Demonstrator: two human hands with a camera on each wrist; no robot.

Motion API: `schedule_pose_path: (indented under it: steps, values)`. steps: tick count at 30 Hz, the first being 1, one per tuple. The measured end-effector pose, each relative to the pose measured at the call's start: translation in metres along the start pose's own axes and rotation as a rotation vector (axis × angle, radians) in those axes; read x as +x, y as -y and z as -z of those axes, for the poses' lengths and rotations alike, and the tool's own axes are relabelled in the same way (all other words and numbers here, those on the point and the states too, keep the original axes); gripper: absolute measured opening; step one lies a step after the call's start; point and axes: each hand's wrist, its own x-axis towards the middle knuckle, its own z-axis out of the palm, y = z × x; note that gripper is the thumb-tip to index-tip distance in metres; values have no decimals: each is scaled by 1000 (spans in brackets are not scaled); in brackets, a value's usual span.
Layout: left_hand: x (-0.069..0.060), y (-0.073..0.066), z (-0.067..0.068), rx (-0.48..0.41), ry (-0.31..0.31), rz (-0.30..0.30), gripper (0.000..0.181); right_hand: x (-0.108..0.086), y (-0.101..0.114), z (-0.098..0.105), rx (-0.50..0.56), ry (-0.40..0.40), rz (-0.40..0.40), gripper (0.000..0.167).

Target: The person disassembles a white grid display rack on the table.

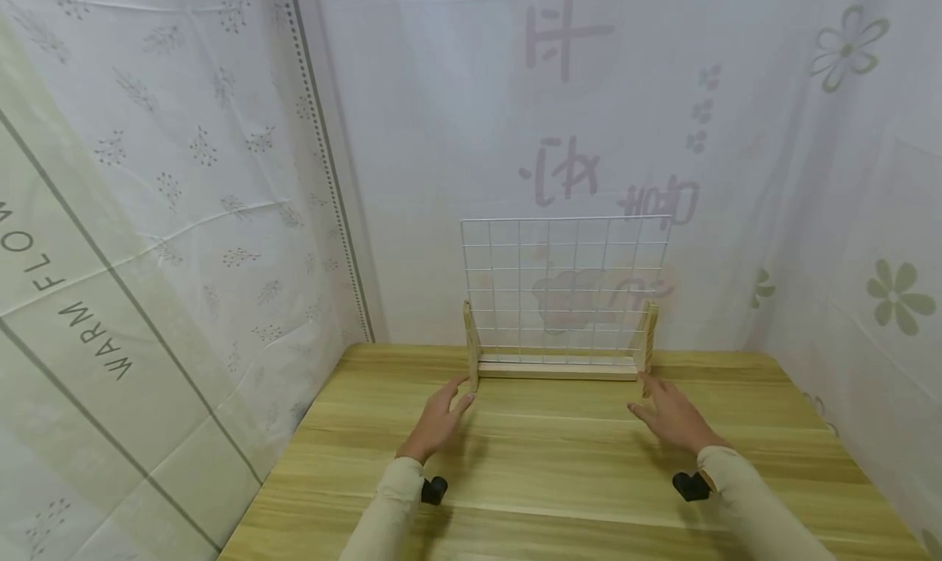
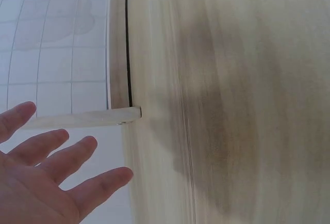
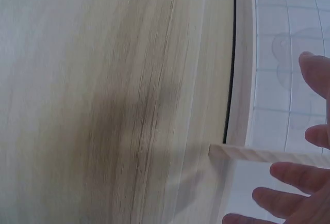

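A white wire grid (image 1: 562,291) stands upright in a wooden base (image 1: 558,371) with a side post at each end, at the far side of the table. My left hand (image 1: 437,420) is beside the left post (image 1: 471,348), fingers spread; in the left wrist view the hand (image 2: 46,177) shows a gap from the post (image 2: 87,117). By the right post (image 1: 648,338) is my right hand (image 1: 673,415), fingers apart; in the right wrist view that hand (image 3: 299,182) is near the post (image 3: 268,154), and whether it touches cannot be told. Neither hand holds anything.
The wooden table (image 1: 545,463) reaches back to a printed white curtain (image 1: 412,136) hanging close behind the grid. More patterned curtain hangs on the left (image 1: 184,177) and on the right (image 1: 868,217). A black device is strapped at each wrist.
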Motion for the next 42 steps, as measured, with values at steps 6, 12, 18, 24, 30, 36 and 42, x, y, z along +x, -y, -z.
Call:
schedule_pose_path:
  steps: [6,12,18,24,30,36,42]
  values:
    - [11,1,5,-69,-9,26,54,8,-12,4,4,-43,11,69]
    - [22,-4,10,-110,-28,38,57,15,-21,8,61,-67,2,68]
    - [32,-5,11,-170,-52,79,61,18,-21,16,123,-49,-34,66]
    - [36,-4,14,-213,-68,115,61,22,-23,23,159,1,-104,75]
    - [39,-3,17,-224,-78,135,58,29,-26,28,178,20,-130,73]
    - [49,-6,21,-233,-79,126,60,36,-26,36,184,9,-129,78]
    - [61,-13,26,-251,-84,118,61,46,-22,47,191,1,-116,79]
